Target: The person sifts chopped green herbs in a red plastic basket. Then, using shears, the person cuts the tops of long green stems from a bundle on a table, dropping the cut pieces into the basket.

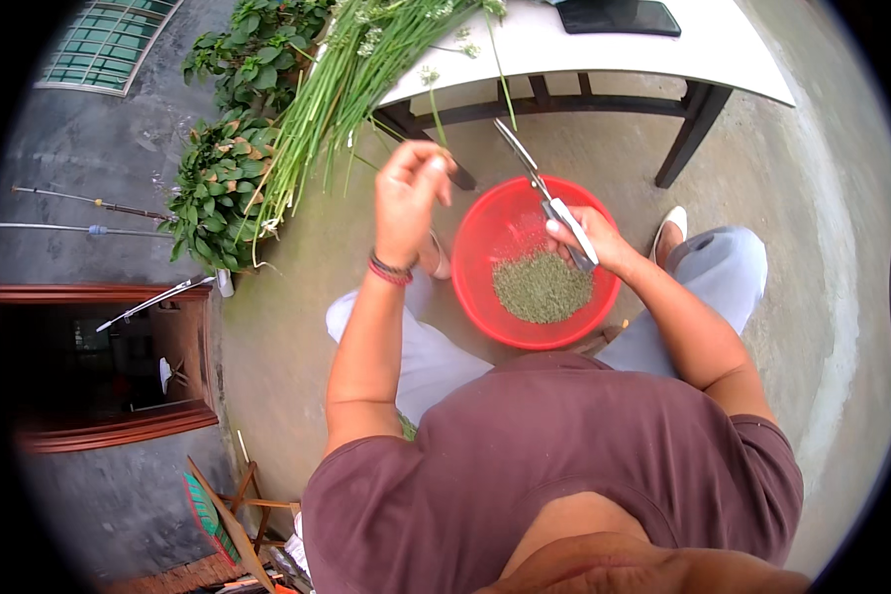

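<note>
My left hand (pixel 407 200) is raised to the left of a red plastic basin (pixel 482 297). Its fingertips pinch the lower end of a thin green stalk (pixel 436 111) with a white flower head. In my right hand (pixel 600 236), over the right side of the basin, are scissors (pixel 536 178) with pale and dark handles. Their blades look nearly closed and point up and away toward the table. Finely chopped green pieces (pixel 542 289) lie heaped in the basin, between my feet. A bundle of long green stalks with white flowers (pixel 341 96) hangs over the table's left edge.
A white-topped table (pixel 520 52) with dark legs stands before me, bearing a black phone (pixel 618 16). One flower stalk (pixel 501 74) overhangs its front edge. Leafy plants (pixel 223 189) grow along the grey wall at left. A wooden-framed doorway (pixel 104 364) and folding wooden stand (pixel 249 505) are farther down.
</note>
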{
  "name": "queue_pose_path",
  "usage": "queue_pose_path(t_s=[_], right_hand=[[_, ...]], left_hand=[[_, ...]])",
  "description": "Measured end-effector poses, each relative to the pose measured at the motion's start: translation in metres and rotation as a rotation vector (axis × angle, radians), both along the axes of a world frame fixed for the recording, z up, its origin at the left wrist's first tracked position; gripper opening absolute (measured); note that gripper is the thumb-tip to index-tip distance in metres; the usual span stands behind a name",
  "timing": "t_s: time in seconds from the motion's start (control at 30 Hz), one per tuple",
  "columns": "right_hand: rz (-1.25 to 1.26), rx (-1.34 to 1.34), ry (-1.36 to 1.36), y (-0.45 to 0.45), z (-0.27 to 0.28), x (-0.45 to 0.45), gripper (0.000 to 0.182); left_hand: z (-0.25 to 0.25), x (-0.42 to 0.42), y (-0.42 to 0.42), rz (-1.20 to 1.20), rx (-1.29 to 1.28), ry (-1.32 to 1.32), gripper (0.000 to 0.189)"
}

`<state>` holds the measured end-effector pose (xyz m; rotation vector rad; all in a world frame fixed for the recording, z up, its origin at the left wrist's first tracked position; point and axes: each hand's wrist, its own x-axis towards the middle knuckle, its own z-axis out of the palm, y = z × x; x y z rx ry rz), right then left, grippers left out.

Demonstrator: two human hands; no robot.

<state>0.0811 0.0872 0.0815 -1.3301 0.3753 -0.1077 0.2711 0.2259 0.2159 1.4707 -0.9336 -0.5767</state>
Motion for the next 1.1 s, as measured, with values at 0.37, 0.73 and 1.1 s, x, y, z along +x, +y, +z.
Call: queue_pose_path(t_s=[0.37,0.73,1.1], right_hand=[[-0.121,0.2,-0.196,0.009,0.008,-0.005,0.022],[0.097,0.051,-0.218,0.031,-0.005,-0.006,0.022],[0.288,-0.467,0.098,0.01,-0.011,-0.015,0.059]], left_hand=[[-0.124,-0.094,0.038,-0.231,0.365,0.232,0.031],[-0.1,-0.069,-0.001,-0.006,0.027,0.906,0.011],[-0.084,-0.03,0.029,0.3,-0.087,0.549,0.009]])
